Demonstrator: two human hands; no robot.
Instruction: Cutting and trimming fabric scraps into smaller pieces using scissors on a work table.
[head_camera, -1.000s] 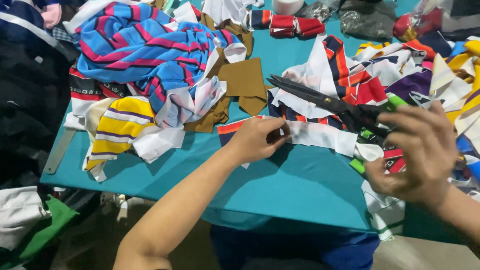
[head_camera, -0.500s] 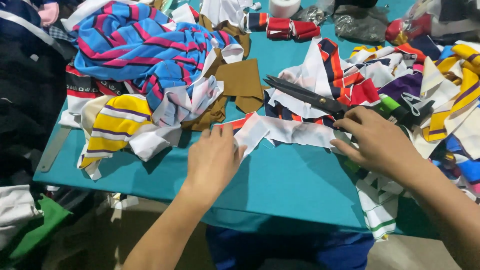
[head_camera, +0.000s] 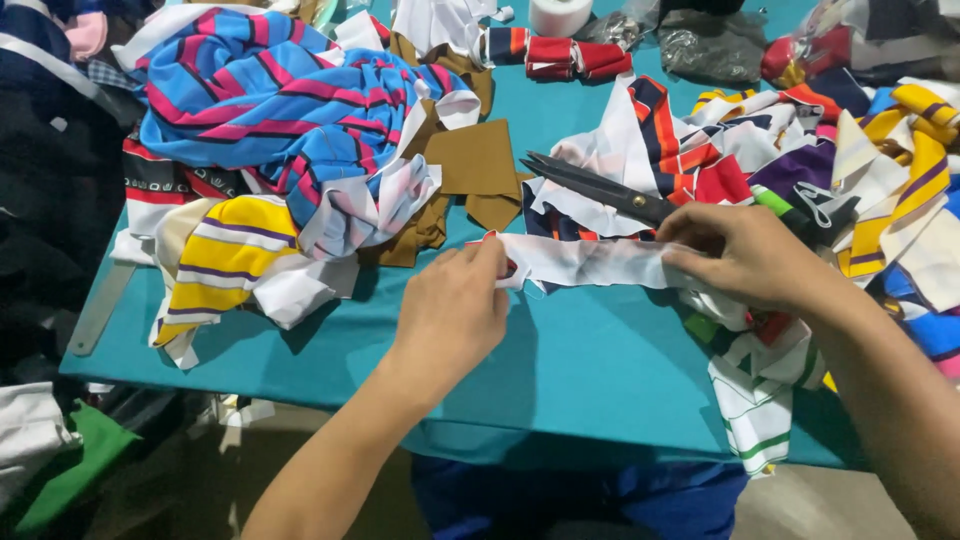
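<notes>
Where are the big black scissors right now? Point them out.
In the head view, the black scissors lie on fabric scraps right of centre, blades pointing left toward the brown cloth, just above the right hand.

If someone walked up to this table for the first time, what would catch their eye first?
Most likely the two hands at the centre: the left hand and right hand stretch a white fabric strip between them over the teal table. Just behind lie large black scissors, blades pointing left. At the upper left, a heap of blue and pink striped cloth dominates, with a yellow striped piece below it.
</notes>
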